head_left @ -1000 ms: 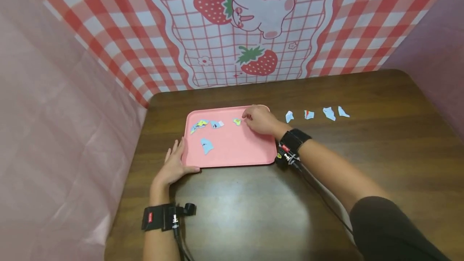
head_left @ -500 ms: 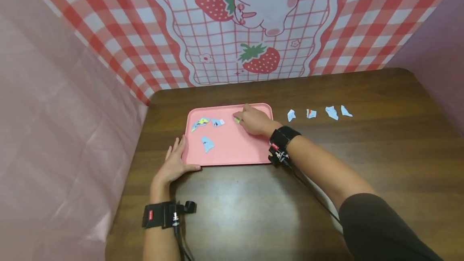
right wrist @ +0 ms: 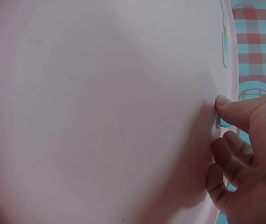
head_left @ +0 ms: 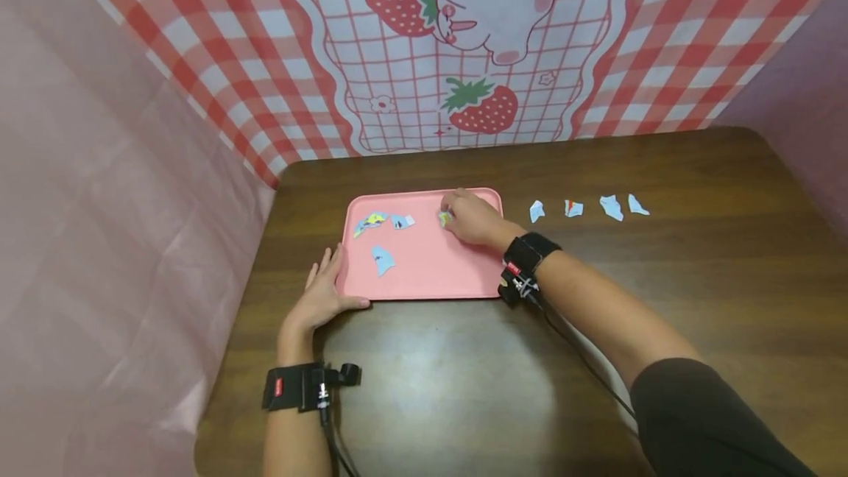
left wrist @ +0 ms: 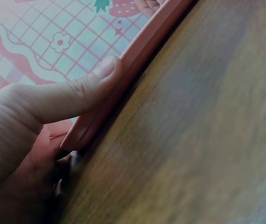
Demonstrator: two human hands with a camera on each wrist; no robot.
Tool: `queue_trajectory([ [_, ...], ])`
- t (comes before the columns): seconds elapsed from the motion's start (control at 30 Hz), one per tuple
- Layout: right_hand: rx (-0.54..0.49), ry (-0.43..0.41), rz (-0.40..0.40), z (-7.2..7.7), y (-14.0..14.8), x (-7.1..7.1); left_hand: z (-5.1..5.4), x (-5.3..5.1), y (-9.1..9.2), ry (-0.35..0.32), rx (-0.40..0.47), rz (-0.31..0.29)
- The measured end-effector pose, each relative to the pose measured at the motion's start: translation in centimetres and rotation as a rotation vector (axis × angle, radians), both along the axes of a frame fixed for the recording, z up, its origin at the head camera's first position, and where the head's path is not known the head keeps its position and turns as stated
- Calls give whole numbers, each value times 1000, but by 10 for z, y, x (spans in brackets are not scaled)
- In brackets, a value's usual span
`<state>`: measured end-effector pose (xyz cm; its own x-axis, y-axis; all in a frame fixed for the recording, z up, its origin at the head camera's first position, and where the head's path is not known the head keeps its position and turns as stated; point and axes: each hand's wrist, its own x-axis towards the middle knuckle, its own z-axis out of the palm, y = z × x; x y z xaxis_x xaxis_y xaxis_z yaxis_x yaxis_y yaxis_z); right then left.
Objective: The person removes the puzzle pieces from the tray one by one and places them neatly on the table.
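**A Light Touch Guards Against Slips and Creases**

In the head view, we find the yellow-green scrap [head_left: 444, 218] at about one o'clock on the pink tray [head_left: 437, 274], at the fingertips of the right hand [head_left: 472, 218]. We judge that pressing hard could crease so flat a scrap, while a loose hold could let it skid. A low sweep towards ten o'clock might knock the mottled scrap [head_left: 372, 221] or its neighbour with the white patch [head_left: 402, 221]. If the left hand [head_left: 322, 297], at the tray's eight o'clock corner, lets go, the tray could swing and jostle everything, including the pale blue scrap [head_left: 382, 260].

In the left wrist view, we see the thumb lying along the rim; the hand braces the tray without clenching, its fingers partly hidden.

In the right wrist view, thumb and fingers stand narrowly apart, apparently pinching the yellow-green scrap; the other fingers curl towards the tray at seven o'clock.
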<state>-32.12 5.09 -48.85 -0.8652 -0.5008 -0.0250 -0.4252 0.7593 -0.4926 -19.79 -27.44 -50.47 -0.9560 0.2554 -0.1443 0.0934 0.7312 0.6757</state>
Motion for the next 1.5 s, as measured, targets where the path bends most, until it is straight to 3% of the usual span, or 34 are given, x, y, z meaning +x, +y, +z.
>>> queue_trajectory([
  [0.33,-71,122,-44,1,8,3,2,-7,3,34,16,-19],
  [0.6,-194,95,-55,-2,11,13,-4,1,0,-11,12,30],
  [0.83,-278,72,-175,-1,31,21,-5,0,2,-8,18,12],
  [1.0,-350,106,-236,3,49,20,-1,1,2,-30,9,22],
  [1.2,-429,135,-288,1,75,31,-1,1,5,-59,3,30],
  [1.5,-444,104,-384,-2,104,45,-1,3,1,-97,-1,59],
])
